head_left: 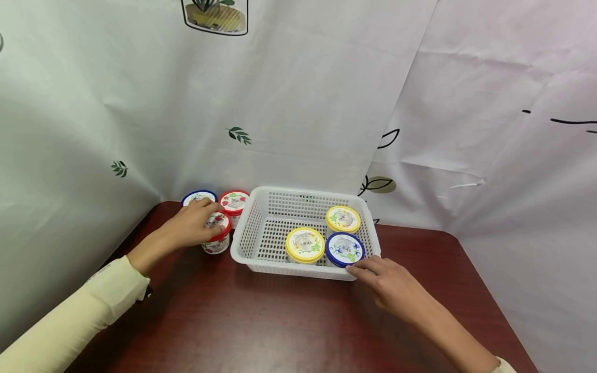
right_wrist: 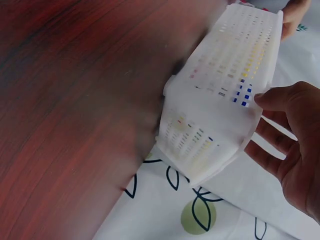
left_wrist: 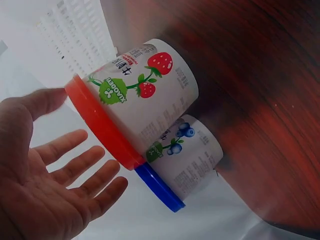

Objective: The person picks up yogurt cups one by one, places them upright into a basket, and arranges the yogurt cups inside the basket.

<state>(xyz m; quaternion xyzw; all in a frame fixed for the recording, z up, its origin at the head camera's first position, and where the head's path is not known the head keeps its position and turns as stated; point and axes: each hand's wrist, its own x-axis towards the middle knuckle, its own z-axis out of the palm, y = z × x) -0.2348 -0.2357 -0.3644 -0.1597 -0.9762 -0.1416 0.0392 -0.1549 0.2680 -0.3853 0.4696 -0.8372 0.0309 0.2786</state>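
Observation:
My left hand [head_left: 193,225] is over a tub with a red lid [head_left: 216,246], left of the white plastic basket [head_left: 266,269]. In the left wrist view its thumb touches the rim of the red lid [left_wrist: 102,122], and the other fingers spread loosely beside it. Strawberries are printed on that tub. My right hand [head_left: 392,285] holds the basket's near right corner, its thumb [right_wrist: 272,97] on the outer wall and its fingertips hidden behind the rim. Inside, close to this hand, stands a blue-lidded tub [head_left: 345,249].
Two yellow-lidded tubs [head_left: 305,245] also stand in the basket's right part. Behind my left hand are a blue-lidded tub [head_left: 198,196] and another red-lidded tub [head_left: 235,201]. The dark red table [head_left: 280,321] meets hanging white cloth [head_left: 308,103] at the back and sides.

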